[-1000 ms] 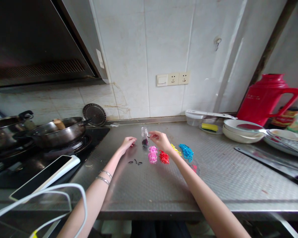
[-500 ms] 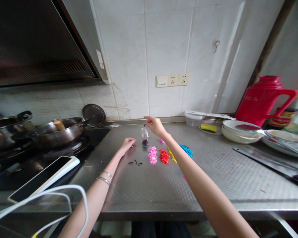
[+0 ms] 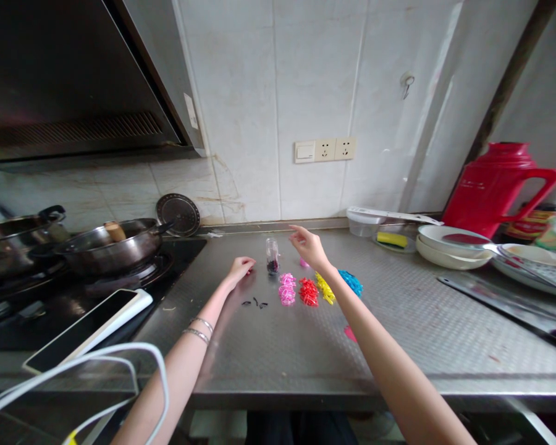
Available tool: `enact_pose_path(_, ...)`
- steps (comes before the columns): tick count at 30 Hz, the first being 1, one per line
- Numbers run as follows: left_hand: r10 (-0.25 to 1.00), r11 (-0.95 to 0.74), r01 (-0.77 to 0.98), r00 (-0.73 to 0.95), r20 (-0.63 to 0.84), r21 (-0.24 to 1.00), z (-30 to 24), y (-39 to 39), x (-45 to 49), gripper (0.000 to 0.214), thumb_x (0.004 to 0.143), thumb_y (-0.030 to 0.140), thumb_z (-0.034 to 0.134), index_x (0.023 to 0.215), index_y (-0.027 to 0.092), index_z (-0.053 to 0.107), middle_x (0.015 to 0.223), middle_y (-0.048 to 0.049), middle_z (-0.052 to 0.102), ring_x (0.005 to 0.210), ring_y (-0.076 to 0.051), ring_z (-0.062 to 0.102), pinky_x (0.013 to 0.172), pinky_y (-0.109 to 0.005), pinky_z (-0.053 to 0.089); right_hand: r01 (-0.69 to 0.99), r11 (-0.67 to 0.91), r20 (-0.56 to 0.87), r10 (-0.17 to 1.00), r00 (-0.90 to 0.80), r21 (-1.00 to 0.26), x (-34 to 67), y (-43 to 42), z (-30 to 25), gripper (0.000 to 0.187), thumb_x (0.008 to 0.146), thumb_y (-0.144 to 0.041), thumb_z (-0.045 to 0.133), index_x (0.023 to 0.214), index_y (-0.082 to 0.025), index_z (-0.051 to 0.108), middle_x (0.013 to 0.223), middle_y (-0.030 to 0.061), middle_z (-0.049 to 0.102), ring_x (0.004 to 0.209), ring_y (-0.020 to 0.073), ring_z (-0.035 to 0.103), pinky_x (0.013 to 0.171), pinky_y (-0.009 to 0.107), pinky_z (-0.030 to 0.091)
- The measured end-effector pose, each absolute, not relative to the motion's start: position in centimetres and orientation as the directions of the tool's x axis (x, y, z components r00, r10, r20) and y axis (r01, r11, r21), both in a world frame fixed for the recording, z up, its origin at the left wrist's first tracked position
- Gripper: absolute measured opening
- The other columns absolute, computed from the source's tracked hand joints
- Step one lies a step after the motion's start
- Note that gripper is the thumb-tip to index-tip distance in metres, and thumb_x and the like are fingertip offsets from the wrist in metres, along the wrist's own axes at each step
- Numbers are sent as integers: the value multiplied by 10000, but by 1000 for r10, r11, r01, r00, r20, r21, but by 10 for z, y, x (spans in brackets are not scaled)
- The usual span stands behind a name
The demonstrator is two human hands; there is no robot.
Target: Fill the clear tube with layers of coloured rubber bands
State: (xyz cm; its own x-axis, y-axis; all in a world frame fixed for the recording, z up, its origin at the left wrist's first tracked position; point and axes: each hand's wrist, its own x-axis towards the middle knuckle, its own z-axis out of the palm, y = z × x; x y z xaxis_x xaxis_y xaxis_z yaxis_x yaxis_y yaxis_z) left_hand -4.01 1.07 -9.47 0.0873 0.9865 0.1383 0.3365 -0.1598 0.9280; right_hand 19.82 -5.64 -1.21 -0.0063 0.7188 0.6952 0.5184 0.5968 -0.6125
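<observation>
A small clear bottle (image 3: pixel 272 248) stands upright on the steel counter with dark pieces in its bottom. My right hand (image 3: pixel 308 247) hovers just right of the bottle, index finger stretched out, and nothing shows in it. Left of the bottle, my left hand (image 3: pixel 241 270) rests on the counter with its fingers curled in; I see nothing held. Several loose black pieces (image 3: pixel 254 303), like little rubber bands, lie in front. Nearby are small heaps of pink pieces (image 3: pixel 287 290), red pieces (image 3: pixel 308 292), yellow pieces (image 3: pixel 325 288) and blue pieces (image 3: pixel 351 283), the last two close by my right forearm.
A flat pink piece (image 3: pixel 350 334) lies beside my right forearm. At left are a stove with a pan (image 3: pixel 115 247), a phone (image 3: pixel 83 330) and a white cable (image 3: pixel 152 352). To the right are bowls (image 3: pixel 454 256), a long knife (image 3: pixel 495 306) and a red thermos (image 3: pixel 495 188).
My right hand has moved right, away from above the bottle's mouth. The black piece at its fingertips no longer shows there. My left hand stays resting on the counter.
</observation>
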Motion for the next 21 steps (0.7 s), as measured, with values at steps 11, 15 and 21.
enact_pose_path(11, 968, -247, 454, 153, 198, 856, -93, 4, -36, 189, 602, 309, 621, 663, 130, 631, 646, -40, 615, 612, -131, 533, 556, -230, 391, 486, 429, 545, 830, 119, -761, 227, -69, -58, 379, 740, -206, 451, 1095, -134, 565, 729, 34, 670, 617, 119, 599, 620, 237, 476)
enact_pose_path(15, 954, -287, 510, 228, 195, 811, -85, 3, -36, 233, 612, 344, 619, 664, 116, 625, 627, -38, 605, 599, -131, 523, 574, -240, 393, 493, 432, 542, 835, 99, -755, 231, -67, -64, 359, 742, -211, 454, 1069, -139, 584, 683, 28, 665, 574, 116, 589, 596, 227, 469)
enact_pose_path(21, 875, -458, 655, 452, 175, 601, -33, -17, -53, 248, 628, 367, 604, 667, 124, 644, 673, -48, 641, 659, -152, 557, 636, -245, 397, 514, 397, 526, 840, 131, -760, 239, -62, -72, 360, 733, -215, 447, 1051, -140, 598, 674, 32, 665, 551, 121, 581, 558, 223, 457)
